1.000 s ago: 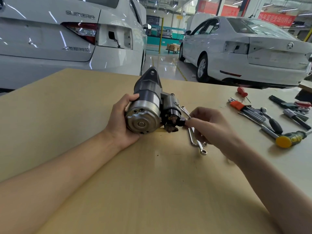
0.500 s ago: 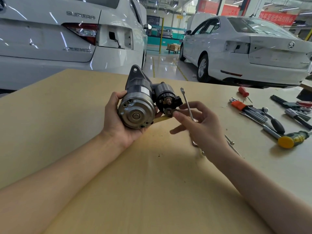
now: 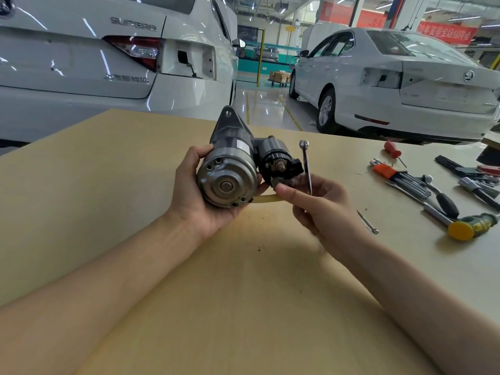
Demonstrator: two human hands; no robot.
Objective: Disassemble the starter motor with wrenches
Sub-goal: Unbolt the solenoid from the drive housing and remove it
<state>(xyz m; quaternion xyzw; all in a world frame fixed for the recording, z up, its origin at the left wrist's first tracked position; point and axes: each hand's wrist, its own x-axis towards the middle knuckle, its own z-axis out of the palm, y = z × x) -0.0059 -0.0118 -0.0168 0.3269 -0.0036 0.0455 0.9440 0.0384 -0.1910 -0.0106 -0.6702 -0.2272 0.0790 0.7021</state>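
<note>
The left hand (image 3: 201, 196) cups the starter motor (image 3: 232, 169) from beneath, fingers curled round its silver end cap, holding it lifted above the wooden table (image 3: 108, 185) with the mounting flange pointing away. The right hand (image 3: 322, 209) holds a slim wrench (image 3: 306, 163) upright between its curled fingers, while the thumb tip touches the terminal stud at the black solenoid end of the motor. A second wrench (image 3: 367, 222) lies on the table just beside the right wrist. Farther right lie a hex key set (image 3: 405, 180), a small red screwdriver (image 3: 393, 150) and a yellow-ended hammer (image 3: 470, 226), well apart from the motor
</note>
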